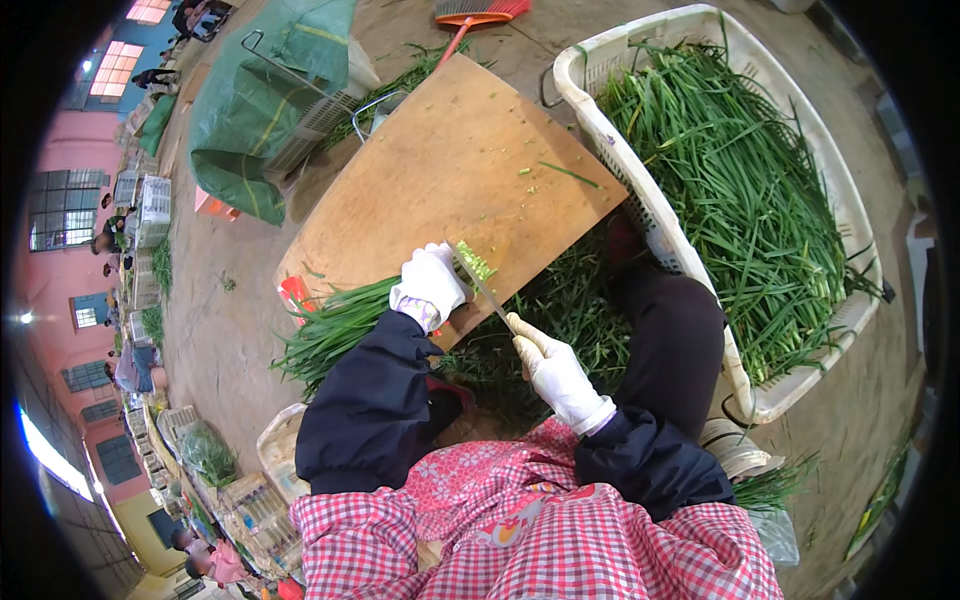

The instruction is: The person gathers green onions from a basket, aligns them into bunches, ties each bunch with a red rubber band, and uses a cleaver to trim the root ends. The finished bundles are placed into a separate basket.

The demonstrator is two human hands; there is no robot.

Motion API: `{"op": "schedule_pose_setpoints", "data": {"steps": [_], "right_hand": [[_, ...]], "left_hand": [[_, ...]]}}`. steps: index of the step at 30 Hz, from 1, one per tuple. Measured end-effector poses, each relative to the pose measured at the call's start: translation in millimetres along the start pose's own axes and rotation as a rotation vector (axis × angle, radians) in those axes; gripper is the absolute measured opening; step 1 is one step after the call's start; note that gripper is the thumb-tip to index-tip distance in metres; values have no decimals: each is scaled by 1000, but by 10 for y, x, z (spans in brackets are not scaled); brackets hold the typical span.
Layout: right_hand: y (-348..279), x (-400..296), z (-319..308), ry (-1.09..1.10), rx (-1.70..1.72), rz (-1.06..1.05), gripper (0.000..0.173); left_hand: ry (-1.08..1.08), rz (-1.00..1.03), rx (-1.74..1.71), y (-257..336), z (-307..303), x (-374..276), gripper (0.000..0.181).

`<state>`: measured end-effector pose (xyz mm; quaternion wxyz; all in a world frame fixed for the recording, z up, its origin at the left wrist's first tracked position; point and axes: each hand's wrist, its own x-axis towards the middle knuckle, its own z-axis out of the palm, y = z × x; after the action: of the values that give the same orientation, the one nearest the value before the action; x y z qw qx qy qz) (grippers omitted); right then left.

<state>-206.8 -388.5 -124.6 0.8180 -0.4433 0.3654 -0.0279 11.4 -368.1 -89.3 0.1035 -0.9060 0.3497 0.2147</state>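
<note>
White gloves cover both of my hands. My left hand [427, 285] is closed around a bunch of long green leafy stalks [345, 315], pressed on a wooden board [442, 165]. The pale stalk ends show just beyond my fingers. In my right hand [559, 371] is the handle of a knife [487, 296], whose blade lies along the pale ends, beside the left fingers. Small cut pieces and one loose green stalk [570, 175] are scattered on the board. A red and white object [295, 291] is at the board's left edge, partly hidden by the leaves.
A white plastic crate [679, 229] full of green stalks stands at the right. Green leaves [570, 300] are heaped below the board. A green sheet [262, 112] covers another crate at the upper left. A broom [480, 11] lies beyond the board. Other people are far off at the left.
</note>
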Motion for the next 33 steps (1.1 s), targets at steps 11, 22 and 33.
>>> {"op": "schedule_pose_setpoints", "data": {"steps": [11, 22, 33], "right_hand": [[-124, 284, 140, 49, -72, 11, 37], [-220, 390, 142, 16, -177, 36, 38], [-90, 1235, 330, 76, -275, -292, 38]], "left_hand": [[-14, -14, -65, -18, -48, 13, 62], [0, 54, 34, -146, 92, 44, 58], [-35, 43, 41, -83, 74, 99, 57]]}}
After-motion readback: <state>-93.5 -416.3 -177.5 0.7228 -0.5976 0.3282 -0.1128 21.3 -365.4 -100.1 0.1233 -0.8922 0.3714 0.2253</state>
